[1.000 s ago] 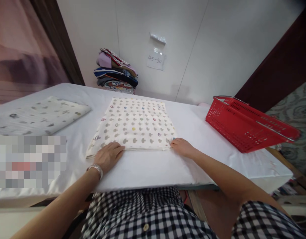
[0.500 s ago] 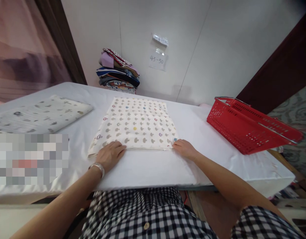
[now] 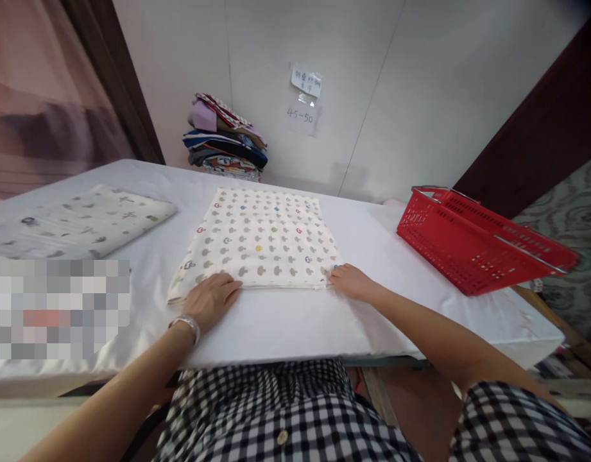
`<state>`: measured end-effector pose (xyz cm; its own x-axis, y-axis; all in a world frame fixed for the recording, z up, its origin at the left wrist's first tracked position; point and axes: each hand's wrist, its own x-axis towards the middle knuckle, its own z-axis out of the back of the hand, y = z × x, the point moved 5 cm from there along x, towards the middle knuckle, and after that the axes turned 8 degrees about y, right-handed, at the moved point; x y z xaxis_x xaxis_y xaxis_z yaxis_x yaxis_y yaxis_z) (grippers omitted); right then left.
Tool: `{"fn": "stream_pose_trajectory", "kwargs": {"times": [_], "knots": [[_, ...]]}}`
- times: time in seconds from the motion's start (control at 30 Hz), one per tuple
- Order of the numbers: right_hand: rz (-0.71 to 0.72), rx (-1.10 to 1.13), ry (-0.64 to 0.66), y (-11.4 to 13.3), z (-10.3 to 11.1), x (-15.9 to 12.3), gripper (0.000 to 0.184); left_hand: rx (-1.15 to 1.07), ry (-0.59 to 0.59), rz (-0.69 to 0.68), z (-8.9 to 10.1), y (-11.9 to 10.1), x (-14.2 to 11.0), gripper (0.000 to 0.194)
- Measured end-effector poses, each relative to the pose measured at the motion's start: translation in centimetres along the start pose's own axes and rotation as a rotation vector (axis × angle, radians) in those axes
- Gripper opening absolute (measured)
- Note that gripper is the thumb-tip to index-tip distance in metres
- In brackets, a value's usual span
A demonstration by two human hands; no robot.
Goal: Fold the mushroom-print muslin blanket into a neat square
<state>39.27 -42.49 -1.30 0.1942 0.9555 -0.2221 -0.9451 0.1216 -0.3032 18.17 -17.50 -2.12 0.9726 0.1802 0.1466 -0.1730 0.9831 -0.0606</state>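
A white cotton blanket (image 3: 266, 237) printed with small mushrooms lies folded flat in front of me, its near edge facing me. My left hand (image 3: 213, 298), with a silver bracelet at the wrist, rests palm down on its near left part, fingers extended toward the right. At the near right corner, my right hand (image 3: 351, 281) has its fingers curled together over the blanket's edge. The fingertips there are partly hidden.
Another folded white printed cloth (image 3: 90, 221) lies to the left, beside a blurred patch. A red plastic basket (image 3: 473, 240) stands at the right on the white-covered table (image 3: 295, 327). Folded clothes (image 3: 225, 144) are stacked against the wall behind.
My right hand has shifted very slightly inward along the blanket's corner, covering more of it. The view has moved a little; the left hand stays in place on the blanket.
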Motion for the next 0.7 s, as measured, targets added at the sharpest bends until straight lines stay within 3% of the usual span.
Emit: {"fn": "stream_pose_trajectory", "kwargs": {"times": [0.27,0.43,0.5,0.6,0.7], "knots": [[0.004,-0.013,-0.019,-2.1,2.7,1.0,0.016,-0.037,-0.02,-0.006,0.2,-0.1,0.0,0.029],[-0.175,0.02,-0.239,-4.2,5.2,1.4,0.023,-0.069,-0.027,0.005,0.4,0.0,0.0,0.027],[-0.144,0.032,-0.222,-3.7,4.2,1.2,0.023,-0.059,-0.028,0.002,0.3,0.0,0.0,0.028],[0.014,0.065,-0.092,-1.8,1.0,0.4,0.023,-0.053,-0.032,-0.003,0.2,0.0,0.0,0.028],[0.014,0.079,-0.089,-1.0,-1.0,-0.6,0.024,-0.073,-0.034,0.003,0.1,0.1,0.0,0.028]]}}
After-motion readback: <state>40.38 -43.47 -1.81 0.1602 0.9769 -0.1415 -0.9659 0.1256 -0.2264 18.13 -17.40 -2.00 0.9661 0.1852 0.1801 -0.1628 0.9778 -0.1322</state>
